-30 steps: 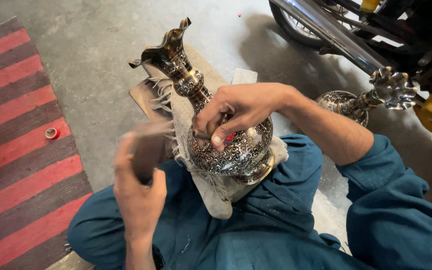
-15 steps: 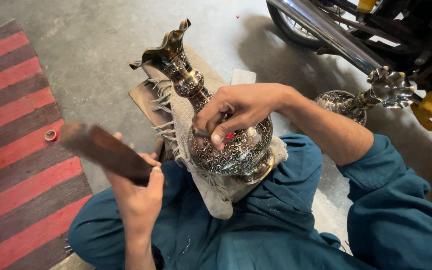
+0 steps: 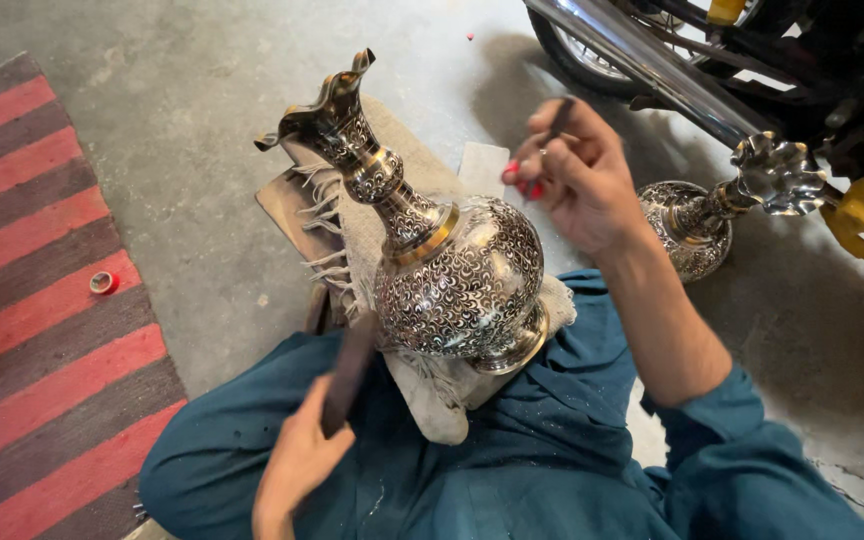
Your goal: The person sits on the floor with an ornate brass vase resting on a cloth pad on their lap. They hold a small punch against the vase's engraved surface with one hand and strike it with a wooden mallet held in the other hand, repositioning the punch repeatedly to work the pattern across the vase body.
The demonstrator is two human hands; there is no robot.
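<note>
Engraved vase [image 3: 457, 285] on lap cloth [image 3: 432, 390], concrete floor [image 3: 182, 150]; left hand [image 3: 297, 460] grips wooden mallet [image 3: 347, 370], right hand [image 3: 577, 175] pinches chisel [image 3: 559, 118].

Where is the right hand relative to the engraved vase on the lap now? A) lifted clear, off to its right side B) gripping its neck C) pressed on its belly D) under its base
A: the right hand, pinching a thin dark tool, is raised beside the engraved vase with open floor showing between them, touching neither belly nor neck. The left hand holds a dark wooden stick low by the cloth.
</note>
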